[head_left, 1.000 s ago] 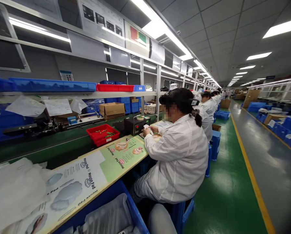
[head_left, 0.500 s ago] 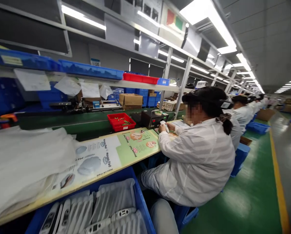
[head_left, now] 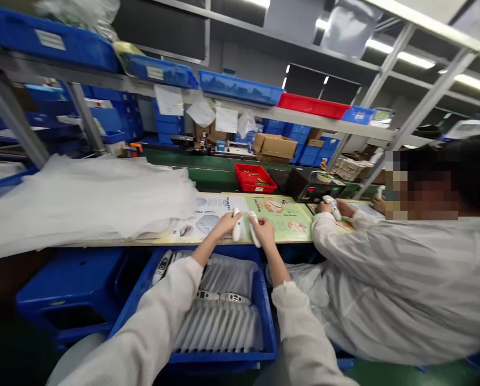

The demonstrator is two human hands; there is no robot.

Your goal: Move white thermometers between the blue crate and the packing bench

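My left hand (head_left: 225,224) is closed around a slim white handheld device (head_left: 236,232), held upright above the front of the bench. Beside it, my right hand (head_left: 265,230) grips a second white handheld device (head_left: 257,240), tilted slightly. A small gap separates the two devices. Under both forearms stands a blue crate (head_left: 268,316) with rows of similar white devices (head_left: 234,298), many in translucent sleeves. Printed mouse pad sheets (head_left: 282,231) cover the bench beneath my hands.
A stack of white foam sleeves (head_left: 103,198) covers the bench to the left. Behind my hands sit a red tray (head_left: 258,187) with small green parts and a black box (head_left: 314,185) with a red display. A co-worker (head_left: 400,284) sits close on the right. A blue stool (head_left: 74,284) stands left.
The view has swung left and down from the co-worker to the bench. My two hands, each with a white handheld device, have come into view over the printed sheets.
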